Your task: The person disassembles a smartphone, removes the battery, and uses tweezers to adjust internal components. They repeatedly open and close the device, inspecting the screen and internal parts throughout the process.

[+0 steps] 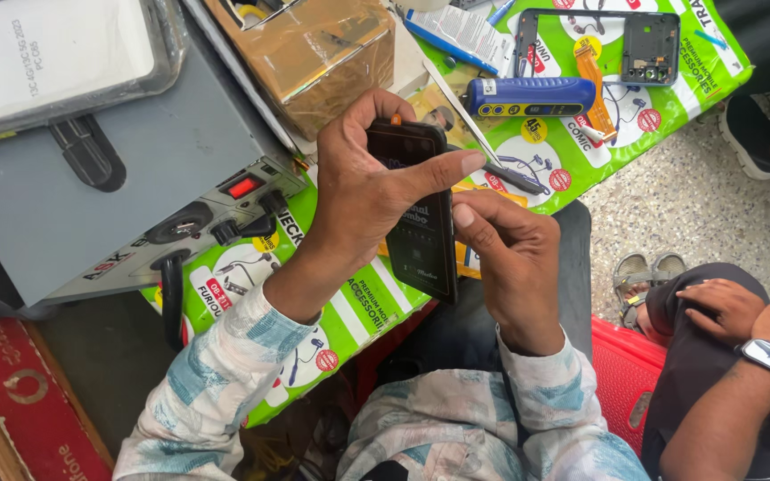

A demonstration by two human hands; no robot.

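Observation:
My left hand (369, 183) wraps around the top of a black phone (421, 240) held upright over the table edge, thumb stretched across its side. My right hand (511, 258) grips the phone's right edge lower down, thumb pressed on the screen side. Both hands hold the same phone. A thin metal tool (465, 120) and a dark pen-like tool (514, 178) lie on the table just behind the phone.
A grey machine with a red switch (244, 186) stands at left. A brown box (314, 53), a blue device (532, 95) and a phone frame (648, 44) lie on the green printed sheet (349, 312). Another person's hand with a watch (741, 321) rests at right.

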